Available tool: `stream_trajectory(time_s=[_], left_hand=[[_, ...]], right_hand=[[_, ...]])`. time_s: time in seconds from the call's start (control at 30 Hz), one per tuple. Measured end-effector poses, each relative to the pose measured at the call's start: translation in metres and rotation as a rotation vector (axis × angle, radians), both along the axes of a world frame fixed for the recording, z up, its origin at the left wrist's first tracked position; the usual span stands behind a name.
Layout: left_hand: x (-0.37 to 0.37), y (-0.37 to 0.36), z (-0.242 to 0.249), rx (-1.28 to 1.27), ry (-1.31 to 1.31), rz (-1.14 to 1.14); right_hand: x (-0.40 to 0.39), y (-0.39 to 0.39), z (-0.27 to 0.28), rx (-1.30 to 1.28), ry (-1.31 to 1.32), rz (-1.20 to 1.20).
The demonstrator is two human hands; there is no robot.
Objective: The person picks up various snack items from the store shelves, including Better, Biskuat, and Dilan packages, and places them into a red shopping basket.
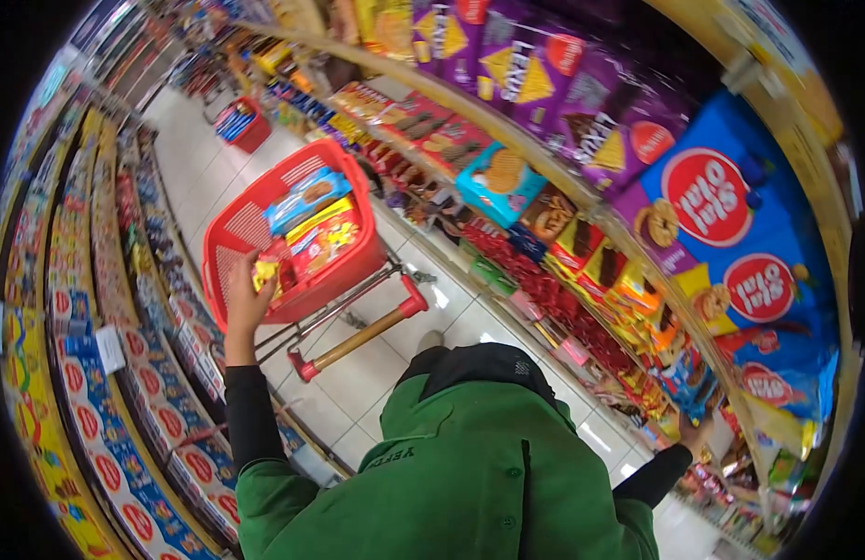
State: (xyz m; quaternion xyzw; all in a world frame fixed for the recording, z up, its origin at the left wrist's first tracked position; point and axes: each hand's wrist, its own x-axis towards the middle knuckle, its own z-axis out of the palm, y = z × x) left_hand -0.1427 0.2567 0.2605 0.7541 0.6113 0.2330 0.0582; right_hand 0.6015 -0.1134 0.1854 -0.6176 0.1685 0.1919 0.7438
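Purple, blue and red snack bags crowd the shelves (638, 177) curving across the upper right of the frame, facing a second wall of packaged goods (96, 401) down the left edge, with a pale tiled aisle floor (358, 373) between them. At bottom centre, a person in a green jacket (451, 476) stands over a red shopping basket (236, 224) on a wheeled trolley with a red-tipped handle (358, 338), left of centre. Inside the basket lie a blue biscuit pack (306, 196) and a yellow-red pack (325, 238). The left hand (247, 299) reaches over the basket's near rim, fingers clasped around a small yellow packet (267, 273). The right hand (692, 431), at lower right, reaches among shelf goods; its fingers are too small and hidden to tell. A second red basket (241, 124) sits far up the aisle, upper left.
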Motion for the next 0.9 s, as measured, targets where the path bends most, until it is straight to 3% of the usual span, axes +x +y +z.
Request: stream_trajectory(time_s=[0.07,0.17,0.2,0.3,0.37,0.4,0.43,0.47,0.5,0.53,0.6,0.77,0.8,0.9], left_hand=[[-0.03,-0.013,0.019,0.101,0.094,0.112],[-0.059,-0.044,0.037,-0.004,0.093,0.436],[-0.065,-0.056,0.04,-0.06,0.118,0.557],[-0.106,-0.093,0.002,-0.13,-0.185,0.575],[-0.104,-0.11,-0.007,-0.367,-0.503,0.589],[-0.099,-0.115,-0.013,-0.489,-0.931,0.549],[-0.085,-0.118,-0.008,-0.483,-1.109,0.543],[-0.073,-0.12,0.001,-0.471,-1.287,0.531],[-0.073,-0.122,0.006,-0.516,-1.246,0.49],[-0.075,-0.124,0.009,-0.563,-1.204,0.45],[-0.08,-0.125,0.018,-0.691,-1.129,0.397],[-0.098,-0.124,0.026,-0.883,-0.989,0.15],[-0.1,-0.123,0.029,-0.922,-0.952,0.104],[-0.111,-0.113,0.038,-1.036,-0.897,-0.017]], right_hand=[[-0.015,0.014,0.014,-0.029,0.048,-0.058],[-0.036,0.012,0.018,0.036,-0.099,-0.059],[-0.045,0.013,0.018,-0.013,-0.094,-0.164],[-0.056,-0.005,-0.015,-0.261,-0.28,-0.357],[-0.093,-0.013,-0.026,-1.917,-0.661,0.618],[-0.11,-0.006,-0.047,-2.163,-0.669,0.448],[-0.055,-0.055,-0.132,-2.575,-0.67,0.852],[-0.079,-0.039,-0.124,-2.391,-0.564,0.92],[-0.109,-0.022,-0.111,-2.208,-0.457,0.978],[-0.11,-0.041,-0.151,-2.114,-0.576,0.909],[-0.132,-0.017,-0.136,-2.1,-0.548,1.089],[-0.089,-0.043,-0.198,-2.128,-1.36,1.347],[-0.093,-0.021,-0.186,-2.141,-1.171,1.378],[-0.203,0.115,-0.056,-2.092,-0.515,1.337]])
